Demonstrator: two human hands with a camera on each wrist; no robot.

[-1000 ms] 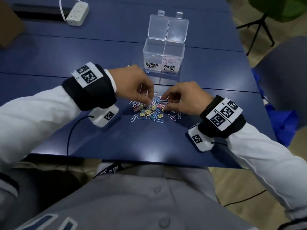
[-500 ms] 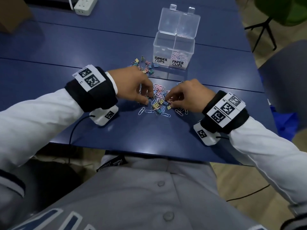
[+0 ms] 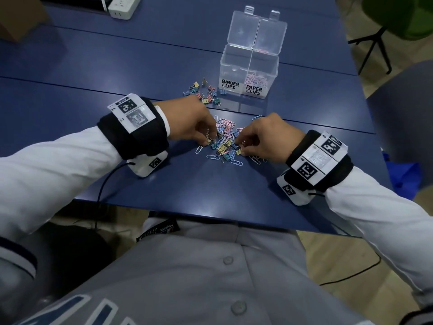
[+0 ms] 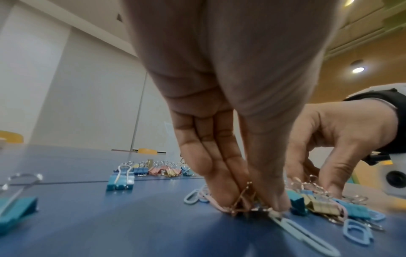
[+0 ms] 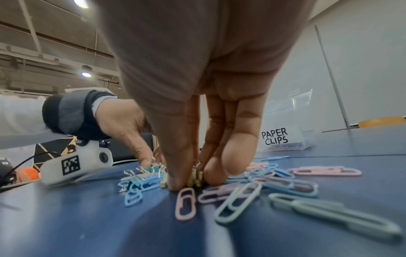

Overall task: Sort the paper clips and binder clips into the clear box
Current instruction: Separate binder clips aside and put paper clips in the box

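Since a second ago the head view has tipped, so the clear box (image 3: 249, 69) sits higher and a heap of binder clips (image 3: 205, 93) shows just left of it on the blue table (image 3: 93, 73), with a white power strip (image 3: 121, 5) at the far edge and tan floor to the right; both hands remain at the mixed pile (image 3: 226, 143). From the left wrist, the left hand (image 4: 230, 121) pinches a binder clip (image 4: 243, 205) against the tabletop below pale wall panels, blocking most of the pile. From the right wrist, the right hand (image 5: 197, 104) pinches a yellow binder clip (image 5: 195, 179) among loose paper clips (image 5: 283, 180), the box's "PAPER CLIPS" half behind.
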